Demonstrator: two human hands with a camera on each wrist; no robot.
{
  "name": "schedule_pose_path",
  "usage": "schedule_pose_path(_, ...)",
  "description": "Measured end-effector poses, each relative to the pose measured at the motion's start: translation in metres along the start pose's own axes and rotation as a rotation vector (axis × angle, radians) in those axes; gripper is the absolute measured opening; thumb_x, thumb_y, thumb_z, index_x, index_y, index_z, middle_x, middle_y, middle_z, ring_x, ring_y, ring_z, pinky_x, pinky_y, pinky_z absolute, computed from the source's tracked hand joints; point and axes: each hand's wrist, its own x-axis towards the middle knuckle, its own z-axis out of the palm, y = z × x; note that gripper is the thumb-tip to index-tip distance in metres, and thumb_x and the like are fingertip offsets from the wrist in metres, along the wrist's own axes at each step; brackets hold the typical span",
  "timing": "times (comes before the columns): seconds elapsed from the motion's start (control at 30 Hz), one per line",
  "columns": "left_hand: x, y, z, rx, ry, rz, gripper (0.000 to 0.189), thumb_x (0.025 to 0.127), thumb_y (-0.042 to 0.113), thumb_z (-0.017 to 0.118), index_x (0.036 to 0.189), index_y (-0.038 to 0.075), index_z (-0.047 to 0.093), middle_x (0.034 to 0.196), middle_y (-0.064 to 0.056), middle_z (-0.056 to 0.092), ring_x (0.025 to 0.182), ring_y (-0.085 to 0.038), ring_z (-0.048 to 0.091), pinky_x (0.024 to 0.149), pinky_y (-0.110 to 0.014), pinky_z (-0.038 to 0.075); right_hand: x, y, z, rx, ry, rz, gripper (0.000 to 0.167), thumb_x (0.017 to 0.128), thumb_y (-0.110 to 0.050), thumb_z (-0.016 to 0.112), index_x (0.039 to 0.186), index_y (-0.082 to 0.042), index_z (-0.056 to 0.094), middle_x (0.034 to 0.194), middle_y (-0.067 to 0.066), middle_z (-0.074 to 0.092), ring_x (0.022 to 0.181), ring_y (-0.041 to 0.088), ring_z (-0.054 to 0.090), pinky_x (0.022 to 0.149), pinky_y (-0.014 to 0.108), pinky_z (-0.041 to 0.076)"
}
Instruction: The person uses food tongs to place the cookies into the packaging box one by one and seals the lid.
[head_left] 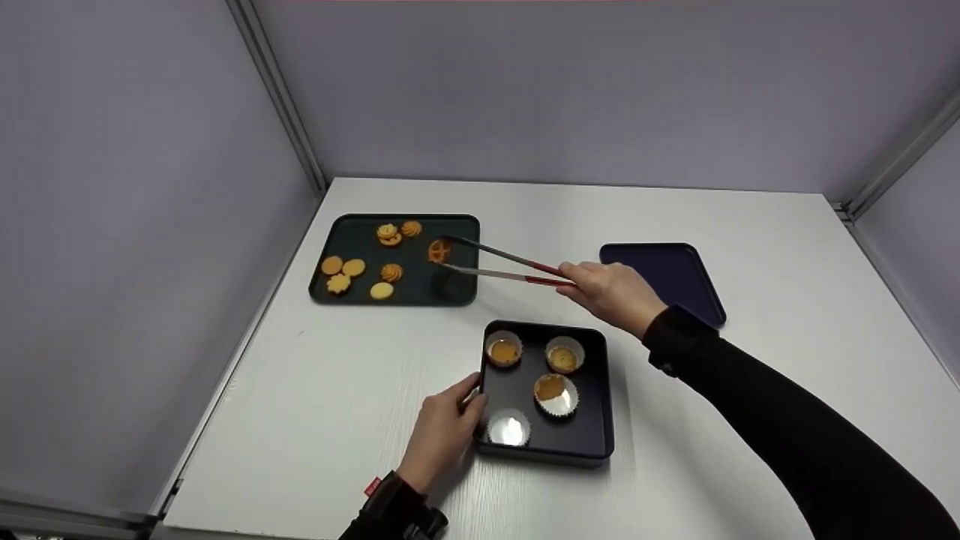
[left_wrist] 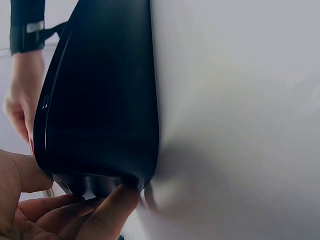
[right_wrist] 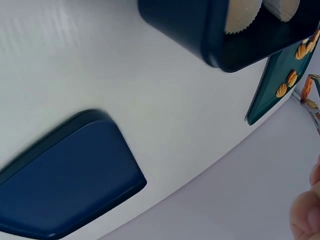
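My right hand (head_left: 611, 295) grips a pair of red-handled tongs (head_left: 517, 268). The spread tong tips reach either side of an openwork round cookie (head_left: 438, 251) near the right end of a dark green tray (head_left: 442, 289). Nearer to me, my left hand (head_left: 441, 426) holds a dark square tin (head_left: 544, 452) at its left wall, with its thumb (left_wrist: 32, 172) by the rim and its fingers (left_wrist: 112, 207) along the outer side. White paper cups stand in the tin. Cookies lie in three, including the upper-left cup (head_left: 504, 349); the lower-left cup (head_left: 509, 428) shows a bare bottom.
More cookies, including a swirled cookie (head_left: 391, 272) and a pale round cookie (head_left: 382, 291), are spread over the green tray. A dark blue lid (head_left: 667, 277) lies behind my right forearm. Upright panels (head_left: 562, 97) border the white table (head_left: 315, 420) at the back and sides.
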Motion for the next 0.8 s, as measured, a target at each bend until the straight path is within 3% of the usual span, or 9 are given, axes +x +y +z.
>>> schedule_pose_path(0.37,-0.001,-0.001,0.000,0.007,0.007,0.005,0.040,0.103,0.016,0.063,0.139,-0.002,0.061,0.132,-0.021,0.066,0.115,-0.028,0.069,0.086,-0.034,0.058,-0.047,0.008,-0.024,-0.001,0.119,-0.073,0.026,0.087,-0.006,0.079,0.107,-0.003,0.062,0.071,0.000,0.054,0.052,0.012,0.050,0.045,0.031,0.047)
schedule_pose_path(0.53,-0.001,-0.001,0.000,0.018,-0.002,0.005,0.041,0.103,0.017,0.062,0.139,-0.002,0.061,0.130,-0.020,0.067,0.113,-0.027,0.069,0.082,-0.032,0.058,-0.068,0.005,-0.039,0.035,0.144,-0.053,0.026,0.088,-0.012,0.079,0.110,-0.005,0.066,0.074,-0.004,0.055,0.057,0.008,0.048,0.047,0.029,0.045)
schedule_pose_path(0.63,-0.001,-0.001,0.000,0.022,-0.001,0.005,0.041,0.103,0.016,0.062,0.139,-0.002,0.061,0.130,-0.021,0.067,0.112,-0.027,0.070,0.083,-0.033,0.058,-0.080,0.002,-0.049,0.052,0.170,-0.060,0.023,0.097,-0.025,0.072,0.111,-0.007,0.068,0.074,-0.006,0.056,0.058,0.005,0.046,0.047,0.025,0.043)
schedule_pose_path(0.8,-0.001,-0.001,0.001,0.025,0.005,0.009,0.041,0.102,0.016,0.063,0.139,-0.002,0.061,0.131,-0.021,0.067,0.097,-0.018,0.070,0.078,-0.029,0.056,-0.101,-0.002,-0.066,0.081,0.198,-0.087,0.037,0.106,-0.039,0.054,0.112,-0.005,0.070,0.075,-0.007,0.057,0.060,0.001,0.043,0.048,0.016,0.038)
